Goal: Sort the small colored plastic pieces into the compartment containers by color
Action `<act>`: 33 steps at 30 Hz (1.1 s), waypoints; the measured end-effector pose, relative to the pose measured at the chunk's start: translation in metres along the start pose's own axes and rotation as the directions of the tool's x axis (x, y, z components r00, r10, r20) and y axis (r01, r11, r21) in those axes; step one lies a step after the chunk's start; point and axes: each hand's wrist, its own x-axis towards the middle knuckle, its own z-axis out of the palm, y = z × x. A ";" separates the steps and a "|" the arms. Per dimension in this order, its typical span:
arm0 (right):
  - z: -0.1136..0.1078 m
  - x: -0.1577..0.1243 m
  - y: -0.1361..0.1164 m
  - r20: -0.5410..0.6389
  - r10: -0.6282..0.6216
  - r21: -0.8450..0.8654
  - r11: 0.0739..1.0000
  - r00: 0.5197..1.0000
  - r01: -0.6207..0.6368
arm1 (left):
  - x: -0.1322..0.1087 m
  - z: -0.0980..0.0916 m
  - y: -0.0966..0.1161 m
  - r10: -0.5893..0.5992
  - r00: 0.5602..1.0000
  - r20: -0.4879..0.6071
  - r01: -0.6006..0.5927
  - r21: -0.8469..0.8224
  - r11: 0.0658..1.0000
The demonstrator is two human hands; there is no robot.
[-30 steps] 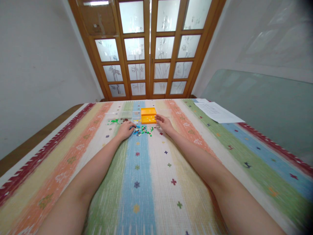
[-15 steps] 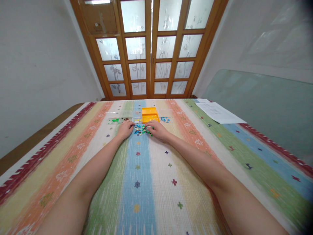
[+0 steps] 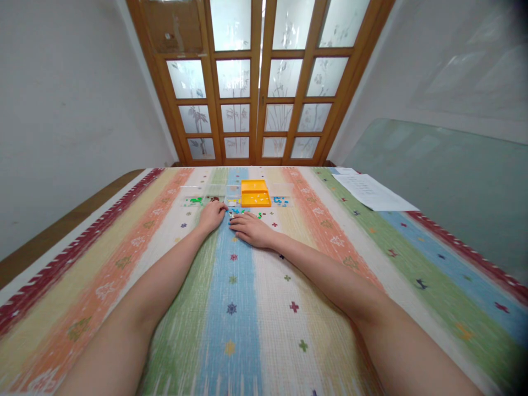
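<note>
A small loose pile of mixed coloured pieces (image 3: pixel 236 211), mostly blue, green and dark, lies on the striped tablecloth between my hands. At its left edge rests my left hand (image 3: pixel 213 216), its fingers curled together; anything they hold is too small to make out. My right hand (image 3: pixel 254 230) lies flat over the near side of the pile with fingers stretched out, covering part of it. Just beyond stands an open orange box (image 3: pixel 254 187) with small white pieces inside. Green pieces (image 3: pixel 196 200) and brown pieces (image 3: pixel 214 198) lie in a clear container to its left.
Right of the orange box are blue pieces (image 3: pixel 281 202) in a clear container. A few green and dark pieces (image 3: pixel 261 215) lie beyond my right hand. Sheets of paper (image 3: pixel 373 192) lie at the table's right side. A wood-framed glass door (image 3: pixel 256 102) stands behind the table.
My right hand has moved left and towards me, its fingers now flatter over the pile. My left hand stays nearly in place. The view has shifted slightly.
</note>
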 end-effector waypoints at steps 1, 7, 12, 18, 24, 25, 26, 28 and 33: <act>-0.002 0.000 0.000 -0.006 -0.009 0.001 1.000 1.000 0.009 | 0.000 0.000 0.000 0.001 1.000 -0.004 -0.001 0.001 1.000; -0.007 -0.001 -0.004 -0.065 0.000 0.018 1.000 0.998 0.002 | 0.000 -0.002 0.002 -0.008 1.000 -0.006 0.008 -0.002 1.000; -0.005 -0.003 -0.002 -0.068 0.004 0.003 1.000 0.998 -0.004 | 0.000 -0.005 0.005 0.034 0.999 -0.009 -0.034 -0.037 0.999; -0.009 -0.004 -0.002 -0.063 -0.006 0.014 1.000 0.998 0.007 | 0.000 -0.014 0.007 0.161 0.984 0.072 -0.145 -0.190 0.971; -0.008 -0.006 0.000 -0.062 -0.015 0.000 1.000 0.998 0.015 | -0.002 -0.026 0.011 0.273 0.950 0.151 -0.235 -0.228 0.945; -0.007 -0.006 0.001 -0.057 -0.022 -0.004 1.000 0.998 0.022 | -0.002 -0.029 0.011 0.286 0.945 0.162 -0.248 -0.219 0.944; -0.007 -0.006 0.001 -0.054 -0.031 -0.009 1.000 0.998 0.030 | -0.002 -0.031 0.012 0.294 0.940 0.170 -0.257 -0.212 0.943; -0.008 -0.006 0.001 -0.053 -0.047 -0.018 0.999 0.997 0.047 | -0.003 -0.034 0.012 0.302 0.935 0.185 -0.264 -0.207 0.942; -0.010 -0.007 0.003 -0.049 -0.056 -0.041 0.998 0.997 0.054 | -0.003 -0.038 0.011 0.309 0.925 0.221 -0.263 -0.213 0.941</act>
